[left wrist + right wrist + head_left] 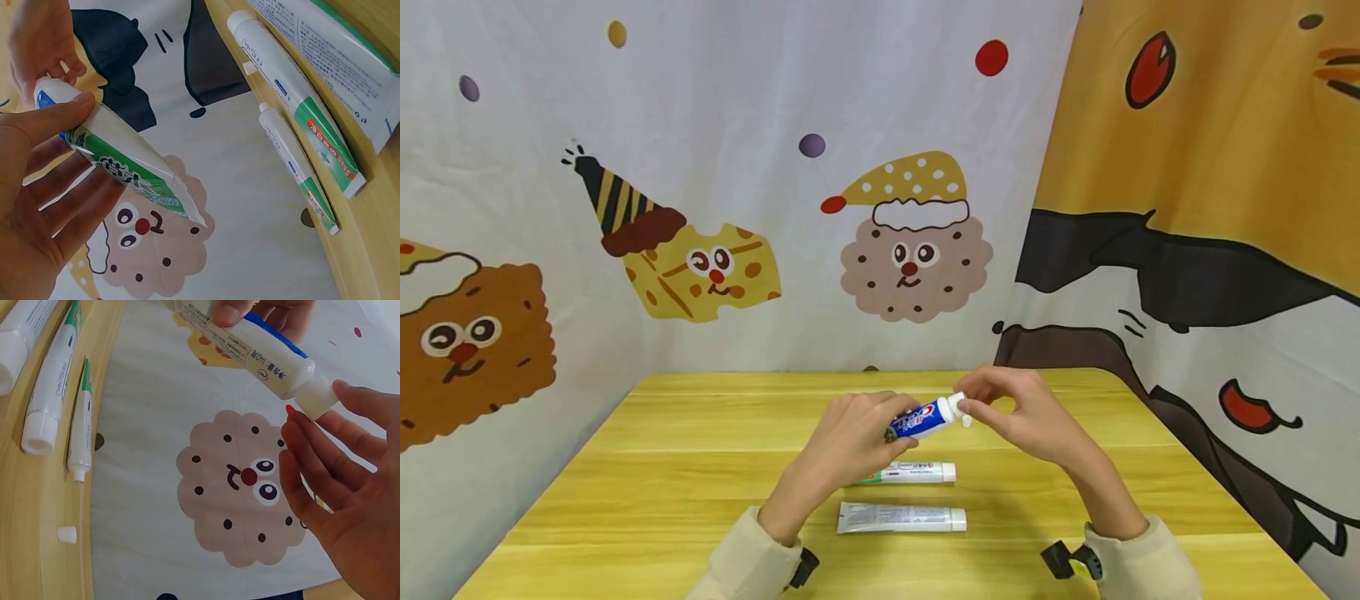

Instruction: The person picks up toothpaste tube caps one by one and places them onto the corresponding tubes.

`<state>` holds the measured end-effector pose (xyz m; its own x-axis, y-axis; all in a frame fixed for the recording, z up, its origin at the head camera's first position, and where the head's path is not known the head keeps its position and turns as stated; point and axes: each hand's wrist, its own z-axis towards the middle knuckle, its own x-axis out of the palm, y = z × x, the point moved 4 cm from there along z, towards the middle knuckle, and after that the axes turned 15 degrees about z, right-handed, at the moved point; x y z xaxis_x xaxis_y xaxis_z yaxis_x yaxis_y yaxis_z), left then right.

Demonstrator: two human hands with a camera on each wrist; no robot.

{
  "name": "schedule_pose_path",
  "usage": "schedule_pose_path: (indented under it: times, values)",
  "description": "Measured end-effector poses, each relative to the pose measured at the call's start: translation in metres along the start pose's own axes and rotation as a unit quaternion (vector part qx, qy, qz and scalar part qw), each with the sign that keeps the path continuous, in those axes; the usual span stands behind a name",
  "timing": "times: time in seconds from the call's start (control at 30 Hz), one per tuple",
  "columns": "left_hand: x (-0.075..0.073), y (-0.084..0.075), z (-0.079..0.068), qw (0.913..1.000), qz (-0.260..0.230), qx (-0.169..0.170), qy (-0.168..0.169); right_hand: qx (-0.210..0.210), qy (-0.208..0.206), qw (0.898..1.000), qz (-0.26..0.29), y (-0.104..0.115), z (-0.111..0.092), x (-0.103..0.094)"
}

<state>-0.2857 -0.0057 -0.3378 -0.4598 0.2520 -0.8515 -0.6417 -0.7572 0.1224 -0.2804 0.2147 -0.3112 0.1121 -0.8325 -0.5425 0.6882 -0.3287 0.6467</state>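
Note:
My left hand (853, 433) grips a blue, white and green toothpaste tube (925, 418) above the table, thumb on one side and fingers on the other. The tube is tilted, its capped end raised toward the right. At that end my right hand (1026, 408) pinches the white cap (315, 398) between thumb and fingers. The cap sits at the tube's mouth. In the left wrist view the tube's green flat end (150, 181) sticks out past my left palm.
On the wooden table (647, 483) lie a green-and-white toothpaste tube (917, 473), a larger tube (901, 517) nearer me and a small tube (81, 428) farther back. A loose small white cap (67, 534) is beyond them. A cartoon-printed cloth (737, 125) hangs behind the table.

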Motion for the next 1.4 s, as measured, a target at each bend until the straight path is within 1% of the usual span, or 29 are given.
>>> schedule_pose_path:
  times: [0.27, 0.4, 0.47, 0.57, 0.67, 0.8, 0.93, 1.2, 1.4]
  values:
    - [0.001, 0.0, -0.001, 1.0, 0.002, 0.004, -0.008, 0.005, -0.007, 0.999, -0.041, -0.003, 0.001, 0.002]
    - [0.001, 0.001, -0.001, 0.9999, 0.005, 0.002, -0.009, 0.006, -0.019, 0.999, -0.034, -0.004, 0.001, -0.001]
    - [0.001, 0.001, -0.001, 0.9999, 0.005, 0.0, -0.01, -0.006, -0.025, 0.999, -0.023, -0.002, 0.001, -0.003]
    - [0.001, 0.001, -0.001, 0.9999, 0.006, -0.001, -0.009, -0.038, -0.027, 0.999, -0.011, 0.001, 0.0, -0.005]
    - [0.001, 0.001, -0.001, 1.0, 0.007, 0.0, -0.007, -0.069, -0.018, 0.997, -0.006, 0.005, 0.0, -0.005]
    - [0.001, 0.001, 0.0, 0.9999, 0.008, 0.002, -0.007, -0.082, -0.008, 0.997, -0.012, 0.007, 0.0, -0.003]
    - [0.001, 0.0, 0.0, 0.9999, 0.008, 0.004, -0.008, -0.076, -0.007, 0.997, -0.017, 0.005, 0.0, -0.002]
    - [0.001, 0.0, 0.0, 0.9999, 0.01, 0.005, -0.011, -0.048, -0.017, 0.998, -0.03, 0.002, 0.0, -0.003]
    - [0.001, 0.0, 0.0, 0.9999, 0.005, 0.005, -0.011, -0.027, -0.013, 0.999, -0.031, -0.001, 0.001, 0.0]
